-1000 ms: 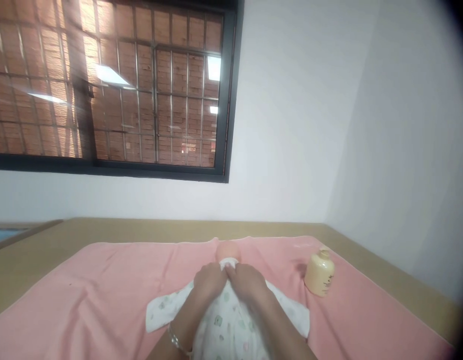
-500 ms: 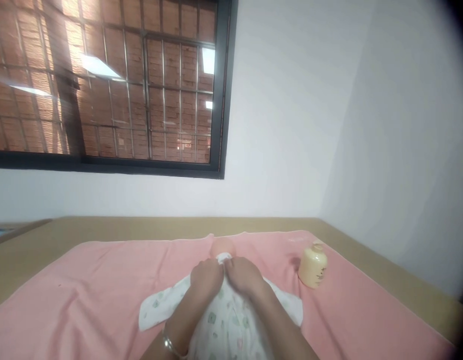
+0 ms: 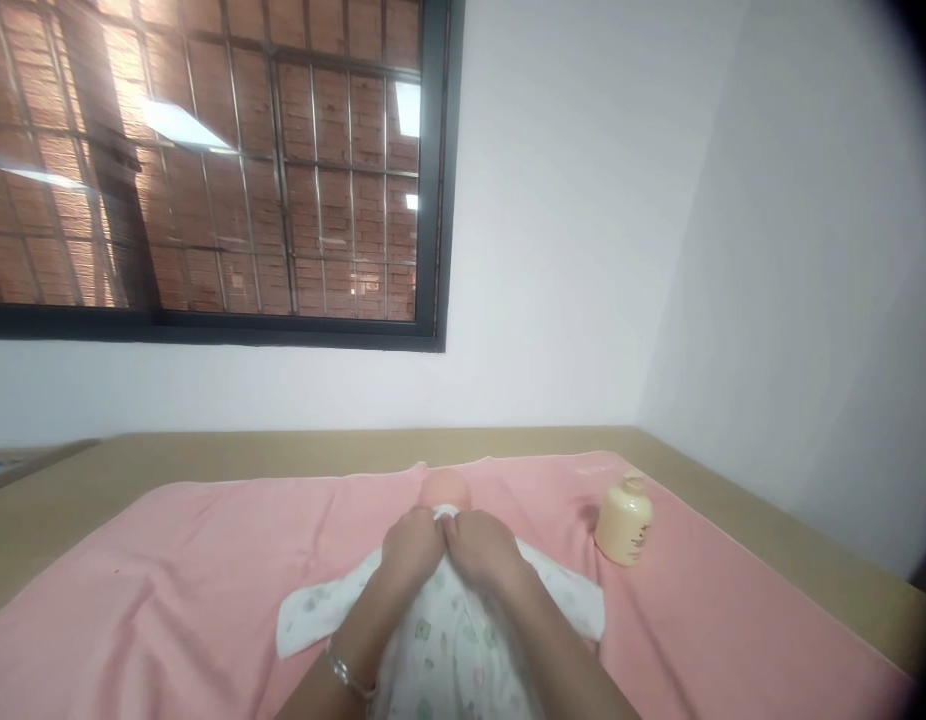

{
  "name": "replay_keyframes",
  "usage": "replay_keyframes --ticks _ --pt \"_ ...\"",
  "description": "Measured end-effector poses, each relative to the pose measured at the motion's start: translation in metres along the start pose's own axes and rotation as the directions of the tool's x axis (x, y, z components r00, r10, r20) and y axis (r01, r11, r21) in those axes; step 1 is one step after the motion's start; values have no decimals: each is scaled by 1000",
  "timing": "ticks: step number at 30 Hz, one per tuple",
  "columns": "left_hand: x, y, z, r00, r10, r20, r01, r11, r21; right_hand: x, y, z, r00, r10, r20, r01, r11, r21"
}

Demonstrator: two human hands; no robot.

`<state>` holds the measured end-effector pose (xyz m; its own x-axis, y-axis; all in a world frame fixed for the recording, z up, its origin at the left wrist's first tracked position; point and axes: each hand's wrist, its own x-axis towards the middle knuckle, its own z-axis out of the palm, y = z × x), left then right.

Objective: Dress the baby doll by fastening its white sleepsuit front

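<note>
L hand [image 3: 414,548] & R hand [image 3: 481,548] together, knuckles up, fingers mostly curled, gripping neckline of white print top [image 3: 444,645], forearms angled fwd, top spread on pink blanket [image 3: 215,560], collar by rounded head [image 3: 445,488]

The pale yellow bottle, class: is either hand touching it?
No: the left hand and right hand are at the patterned garment's neck, while the bottle sits apart on the pink cloth.

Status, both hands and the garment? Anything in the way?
Left hand and right hand together at white patterned garment's neckline; exact grip hidden. Sleeves spread over pink cloth. Pale yellow bottle off right, not blocking.
</note>
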<state>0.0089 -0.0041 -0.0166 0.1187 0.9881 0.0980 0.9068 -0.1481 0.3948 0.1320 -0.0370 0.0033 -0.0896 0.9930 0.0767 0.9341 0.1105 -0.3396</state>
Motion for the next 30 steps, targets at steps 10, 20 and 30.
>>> replay_keyframes --ticks 10,20,30 --pt "-1 1 3 1000 12 -7 -11 998 57 11 20 10 997 66 28 -67 998 21" --pt "4 -8 14 1000 -15 -22 16 997 69 9 20 10 999 44 22 -47 993 106" --pt "-1 0 11 996 -72 -43 76 991 112 22 44 21 990 49 130 -70 984 165"
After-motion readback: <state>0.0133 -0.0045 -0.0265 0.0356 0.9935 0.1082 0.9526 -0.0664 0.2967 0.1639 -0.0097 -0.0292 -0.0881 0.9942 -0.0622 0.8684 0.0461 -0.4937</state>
